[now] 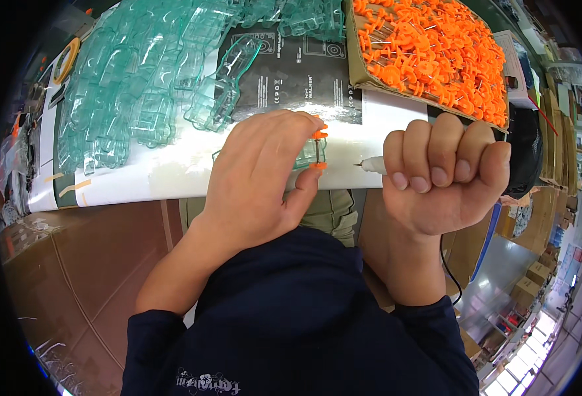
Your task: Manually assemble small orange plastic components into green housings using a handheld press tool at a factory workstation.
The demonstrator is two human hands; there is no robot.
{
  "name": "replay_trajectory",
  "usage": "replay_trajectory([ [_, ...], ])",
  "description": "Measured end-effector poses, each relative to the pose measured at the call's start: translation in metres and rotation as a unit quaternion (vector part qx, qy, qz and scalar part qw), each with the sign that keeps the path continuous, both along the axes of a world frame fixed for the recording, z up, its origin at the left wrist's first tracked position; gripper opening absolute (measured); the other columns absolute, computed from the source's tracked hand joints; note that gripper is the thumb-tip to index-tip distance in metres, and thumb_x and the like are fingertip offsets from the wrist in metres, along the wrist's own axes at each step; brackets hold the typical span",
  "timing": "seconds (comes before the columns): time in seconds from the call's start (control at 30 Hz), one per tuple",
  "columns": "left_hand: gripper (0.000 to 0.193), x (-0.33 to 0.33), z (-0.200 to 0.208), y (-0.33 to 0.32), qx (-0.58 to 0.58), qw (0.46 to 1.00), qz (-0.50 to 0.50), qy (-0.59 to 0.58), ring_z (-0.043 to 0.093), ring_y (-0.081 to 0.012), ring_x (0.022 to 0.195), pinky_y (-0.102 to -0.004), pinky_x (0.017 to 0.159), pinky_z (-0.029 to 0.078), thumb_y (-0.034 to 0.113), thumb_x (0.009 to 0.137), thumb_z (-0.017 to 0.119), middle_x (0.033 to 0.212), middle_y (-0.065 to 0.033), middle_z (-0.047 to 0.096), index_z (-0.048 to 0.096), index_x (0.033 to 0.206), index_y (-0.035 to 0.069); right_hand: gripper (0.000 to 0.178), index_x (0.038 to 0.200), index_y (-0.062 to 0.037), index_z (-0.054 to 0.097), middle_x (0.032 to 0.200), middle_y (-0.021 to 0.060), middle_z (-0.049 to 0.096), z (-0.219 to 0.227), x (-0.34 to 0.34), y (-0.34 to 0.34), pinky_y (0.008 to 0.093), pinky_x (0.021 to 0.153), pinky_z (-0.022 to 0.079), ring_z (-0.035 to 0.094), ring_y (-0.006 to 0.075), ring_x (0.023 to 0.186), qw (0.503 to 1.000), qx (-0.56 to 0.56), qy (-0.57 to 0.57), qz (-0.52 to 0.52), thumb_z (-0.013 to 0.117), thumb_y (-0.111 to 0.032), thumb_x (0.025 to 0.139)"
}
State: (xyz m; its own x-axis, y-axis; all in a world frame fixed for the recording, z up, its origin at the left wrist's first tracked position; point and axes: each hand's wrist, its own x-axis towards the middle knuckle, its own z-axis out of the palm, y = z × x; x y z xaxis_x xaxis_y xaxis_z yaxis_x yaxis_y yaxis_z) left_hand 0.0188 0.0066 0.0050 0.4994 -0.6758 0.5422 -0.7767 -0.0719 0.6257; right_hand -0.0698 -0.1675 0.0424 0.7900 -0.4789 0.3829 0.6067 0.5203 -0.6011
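At the table's front edge, my left hand [254,175] pinches an orange plastic part with a metal pin [318,165] between thumb and fingers. A clear green plastic shell [304,158] shows behind the pin, mostly covered by this hand; I cannot tell whether the part is seated in it. My right hand [446,175], palm up and to the right, is closed round a white needle-tipped applicator [372,165]. Its thin tip points left toward the orange part, a short gap away. The applicator's body is hidden in my fist.
Stacked green clear shells [136,79] cover the table's left and far side, one loose shell [228,82] nearer the middle. A cardboard box [429,102] heaped with orange pinned parts [436,53] stands at far right. A black printed sheet [297,72] lies between.
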Motion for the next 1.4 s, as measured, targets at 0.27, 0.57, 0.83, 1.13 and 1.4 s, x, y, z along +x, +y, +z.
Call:
replay_trajectory([
  [0.27,0.054,-0.003,-0.005,0.002,0.08,0.996,0.038,0.011,0.062,-0.0286,0.099,-0.037,0.092,0.045,0.003,0.072,0.074,0.112,-0.0096,0.065,0.057,0.124,0.006,0.046,0.073,-0.0146,0.041,0.061,0.0018,0.042,-0.013,-0.004,0.006,0.0274,0.044,0.034,0.036,0.0122,0.048,0.998,0.021,0.059,0.018,0.037,-0.042,0.11],
  [0.57,0.052,-0.001,-0.005,0.006,0.104,0.994,0.028,0.034,0.061,-0.0272,0.101,-0.0367,0.094,0.045,0.003,0.075,0.074,0.117,-0.0079,0.066,0.058,0.125,0.004,0.047,0.072,-0.0153,0.043,0.061,0.0007,0.044,-0.026,0.03,0.01,0.0287,0.045,0.037,0.039,0.0127,0.049,0.998,-0.048,0.023,0.033,0.035,-0.041,0.11],
  [0.83,0.054,0.0,-0.007,0.004,0.064,0.997,0.028,0.019,0.062,-0.0252,0.094,-0.0361,0.093,0.044,0.003,0.074,0.073,0.109,-0.0064,0.065,0.056,0.125,0.006,0.048,0.071,-0.0156,0.043,0.059,0.0002,0.043,-0.036,0.039,0.015,0.0289,0.042,0.035,0.038,0.0126,0.047,0.997,-0.075,0.006,0.031,0.034,-0.041,0.11],
  [1.13,0.053,0.002,-0.003,0.004,0.087,0.995,0.029,0.041,0.062,-0.023,0.094,-0.0354,0.093,0.043,0.002,0.072,0.073,0.108,-0.0047,0.065,0.055,0.122,0.006,0.051,0.067,-0.013,0.039,0.058,0.0036,0.041,-0.034,0.042,0.018,0.0282,0.042,0.032,0.032,0.0123,0.046,1.0,-0.002,0.022,0.005,0.038,-0.042,0.109],
  [1.4,0.055,0.003,-0.003,0.006,0.097,0.993,0.031,0.059,0.063,-0.0242,0.098,-0.0362,0.096,0.043,0.003,0.073,0.073,0.111,-0.0055,0.067,0.054,0.125,0.006,0.045,0.068,-0.0162,0.04,0.056,-0.0004,0.04,-0.021,0.05,0.015,0.028,0.042,0.033,0.034,0.0112,0.045,0.99,-0.06,0.123,0.04,0.036,-0.036,0.108],
])
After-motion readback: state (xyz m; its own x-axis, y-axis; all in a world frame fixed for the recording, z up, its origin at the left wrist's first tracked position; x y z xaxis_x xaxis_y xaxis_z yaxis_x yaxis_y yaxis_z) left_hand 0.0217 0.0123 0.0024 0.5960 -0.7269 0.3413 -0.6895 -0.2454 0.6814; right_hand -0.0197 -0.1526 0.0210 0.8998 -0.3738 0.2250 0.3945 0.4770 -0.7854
